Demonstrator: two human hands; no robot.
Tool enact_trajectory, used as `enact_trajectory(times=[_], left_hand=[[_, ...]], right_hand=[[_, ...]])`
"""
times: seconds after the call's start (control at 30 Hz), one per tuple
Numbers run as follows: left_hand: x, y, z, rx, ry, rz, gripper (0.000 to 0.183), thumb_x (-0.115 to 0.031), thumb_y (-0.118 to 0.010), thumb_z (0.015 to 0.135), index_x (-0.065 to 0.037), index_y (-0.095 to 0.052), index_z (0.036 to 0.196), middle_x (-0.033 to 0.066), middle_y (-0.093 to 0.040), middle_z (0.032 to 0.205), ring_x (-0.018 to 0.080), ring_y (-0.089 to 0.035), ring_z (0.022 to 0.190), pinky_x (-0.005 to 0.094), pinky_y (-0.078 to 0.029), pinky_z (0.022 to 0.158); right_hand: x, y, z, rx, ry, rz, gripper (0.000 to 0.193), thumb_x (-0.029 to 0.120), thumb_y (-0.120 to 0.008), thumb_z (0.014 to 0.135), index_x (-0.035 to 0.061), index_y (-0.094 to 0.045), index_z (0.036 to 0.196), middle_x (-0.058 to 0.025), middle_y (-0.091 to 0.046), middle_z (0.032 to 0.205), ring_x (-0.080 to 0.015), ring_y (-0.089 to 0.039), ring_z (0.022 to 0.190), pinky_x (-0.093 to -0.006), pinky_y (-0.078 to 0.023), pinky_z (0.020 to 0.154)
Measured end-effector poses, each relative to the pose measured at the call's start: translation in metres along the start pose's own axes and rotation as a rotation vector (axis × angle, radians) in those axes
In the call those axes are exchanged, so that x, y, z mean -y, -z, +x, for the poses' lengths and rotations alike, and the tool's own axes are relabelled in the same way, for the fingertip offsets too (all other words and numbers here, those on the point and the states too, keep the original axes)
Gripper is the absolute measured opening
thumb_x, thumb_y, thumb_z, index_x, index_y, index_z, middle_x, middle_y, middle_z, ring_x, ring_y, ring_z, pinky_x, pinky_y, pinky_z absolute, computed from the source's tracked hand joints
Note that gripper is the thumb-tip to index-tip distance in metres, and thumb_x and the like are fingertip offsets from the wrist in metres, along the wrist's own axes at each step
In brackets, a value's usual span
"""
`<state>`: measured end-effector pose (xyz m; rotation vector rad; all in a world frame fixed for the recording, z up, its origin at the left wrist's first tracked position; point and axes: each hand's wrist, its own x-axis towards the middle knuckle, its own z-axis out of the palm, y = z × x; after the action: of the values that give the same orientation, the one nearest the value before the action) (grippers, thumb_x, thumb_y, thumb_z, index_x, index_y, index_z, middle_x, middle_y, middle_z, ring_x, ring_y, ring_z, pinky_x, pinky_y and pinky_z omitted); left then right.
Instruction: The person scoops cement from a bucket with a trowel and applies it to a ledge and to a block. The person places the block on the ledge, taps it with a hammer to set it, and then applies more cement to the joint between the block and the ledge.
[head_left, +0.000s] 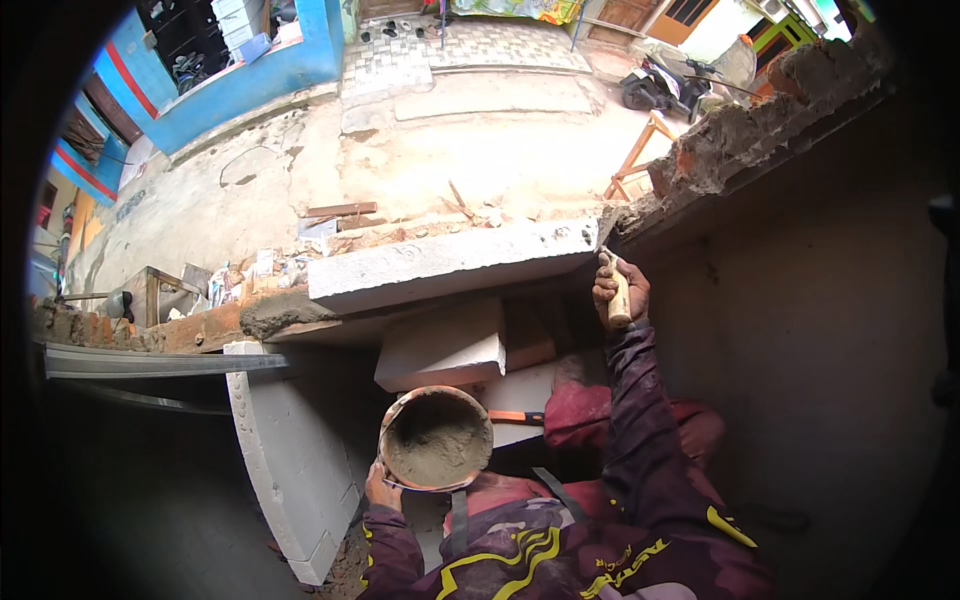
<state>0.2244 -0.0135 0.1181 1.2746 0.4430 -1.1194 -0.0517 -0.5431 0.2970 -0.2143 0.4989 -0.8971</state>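
My left hand (381,488) grips the lower left side of a round bucket (386,428). Grey wet mortar (440,442) lies inside it. Raised and stretched forward, my right hand (630,285) is closed around the pale handle of a trowel (619,305). The trowel's dark blade points away from me, at the right end of a long white block (450,264) laid on the wall top. That end meets a rough, broken edge of brick and mortar (720,150). How much mortar is on the blade, I cannot tell.
White blocks (440,345) are stacked below the wall top. Near the bucket lies an orange-and-black handled tool (515,417). At left are an upright white block (290,460), metal channels (150,364) and a mortar patch (285,312). Outside, a motorbike (660,88) stands beyond a wooden frame (638,158).
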Motion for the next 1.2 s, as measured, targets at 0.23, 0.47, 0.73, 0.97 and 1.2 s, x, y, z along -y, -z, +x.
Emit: enact_trajectory(times=[0.23,0.47,0.73,0.97,1.2], left_hand=[[-0.001,-0.001,-0.001,0.034,0.001,-0.001,0.048,-0.032,-0.047,0.101,-0.004,-0.049,0.140,0.0161,-0.054,0.137,0.0302,-0.056,0.123,0.0457,-0.044,0.105],[-0.001,0.000,0.000,0.039,-0.001,-0.033,0.048,-0.031,-0.048,0.101,-0.003,-0.048,0.141,0.0167,-0.055,0.136,0.0314,-0.056,0.123,0.0470,-0.043,0.105],[0.001,0.007,0.004,0.070,0.013,-0.042,0.048,-0.030,-0.049,0.101,-0.004,-0.048,0.141,0.0165,-0.054,0.137,0.0316,-0.054,0.125,0.0482,-0.043,0.107],[0.000,0.010,0.005,0.126,0.009,-0.040,0.048,-0.030,-0.047,0.102,-0.005,-0.047,0.142,0.0158,-0.053,0.140,0.0318,-0.053,0.127,0.0493,-0.042,0.108],[0.000,0.006,0.003,0.099,0.003,-0.028,0.048,-0.031,-0.050,0.098,-0.006,-0.051,0.138,0.0141,-0.057,0.133,0.0291,-0.056,0.121,0.0461,-0.043,0.105]], right_hand=[[0.006,0.004,-0.018,-0.155,-0.160,-0.448,0.042,0.029,-0.058,0.095,0.0003,-0.053,0.126,-0.0043,-0.058,0.081,-0.0122,-0.054,0.057,-0.0288,-0.050,0.051],[0.003,-0.004,-0.021,-0.387,-0.230,-0.973,0.022,0.022,-0.069,0.089,0.0061,-0.061,0.102,-0.0041,-0.060,0.072,-0.0144,-0.060,0.051,-0.0308,-0.053,0.043],[-0.029,0.019,-0.022,-0.461,-0.005,-1.012,0.019,0.023,-0.068,0.092,0.0064,-0.059,0.096,-0.0046,-0.059,0.071,-0.0143,-0.058,0.047,-0.0298,-0.051,0.041],[-0.064,0.021,-0.033,-0.656,0.246,-1.294,0.018,0.016,-0.072,0.085,0.0003,-0.064,0.091,-0.0040,-0.061,0.072,-0.0128,-0.060,0.053,-0.0301,-0.052,0.043],[-0.055,-0.051,-0.033,-0.347,0.201,-1.130,0.019,0.018,-0.071,0.089,0.0019,-0.064,0.096,-0.0033,-0.061,0.072,-0.0109,-0.058,0.052,-0.0268,-0.050,0.045]])
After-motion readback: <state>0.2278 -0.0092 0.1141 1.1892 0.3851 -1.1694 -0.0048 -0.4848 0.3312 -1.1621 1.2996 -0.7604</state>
